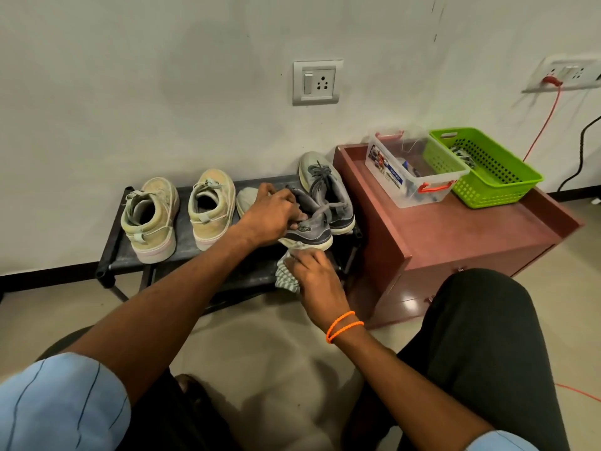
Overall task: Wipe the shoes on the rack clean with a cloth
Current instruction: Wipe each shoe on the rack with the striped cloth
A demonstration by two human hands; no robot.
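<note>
A low black shoe rack (pixel 113 252) stands against the wall. Two beige high-top shoes (pixel 151 216) (pixel 211 206) sit on its left half. My left hand (pixel 271 214) grips a grey sneaker (pixel 309 232) by its collar, holding it at the rack's front right edge. A second grey sneaker (pixel 325 190) rests behind it, toe up against the wall. My right hand (pixel 317 281) holds a grey striped cloth (pixel 286 278) bunched against the heel sole of the held sneaker. An orange band circles that wrist.
A reddish-brown cabinet (pixel 455 236) stands right of the rack, carrying a clear plastic box (pixel 390 177) and a green basket (pixel 507 187). A red cable (pixel 546 122) hangs from a wall socket. My knees in dark trousers flank the tiled floor (pixel 260 336).
</note>
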